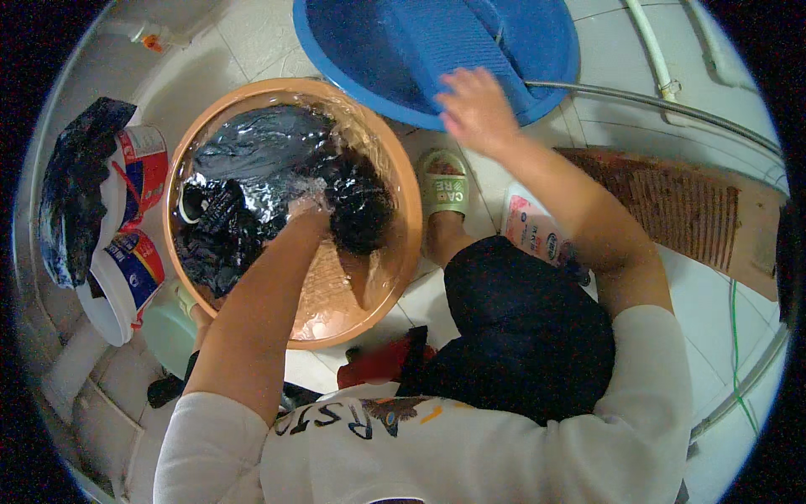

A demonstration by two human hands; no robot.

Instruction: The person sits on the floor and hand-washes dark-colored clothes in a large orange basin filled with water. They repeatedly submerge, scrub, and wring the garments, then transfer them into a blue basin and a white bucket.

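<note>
An orange basin [410,202] of water stands at the left, with dark wet clothes [269,139] soaking in it. Into the water reaches my left hand [306,204], beside a bunched black garment [363,202]; splashing and glare hide its fingers, so whether it grips the cloth is unclear. My right hand [480,113] is raised near the front rim of a blue basin [357,71], its fingers apart and nothing in them. Ridges of a built-in blue washboard [453,42] show inside that basin.
A metal hose [638,97] runs into the blue basin. At the right lies a ridged wooden washboard [672,206], near a white-and-pink package [531,223]. White buckets [138,256], one topped with dark cloth [80,189], and a pale green basin [164,336] stand left. Red cloth [382,365] lies nearby.
</note>
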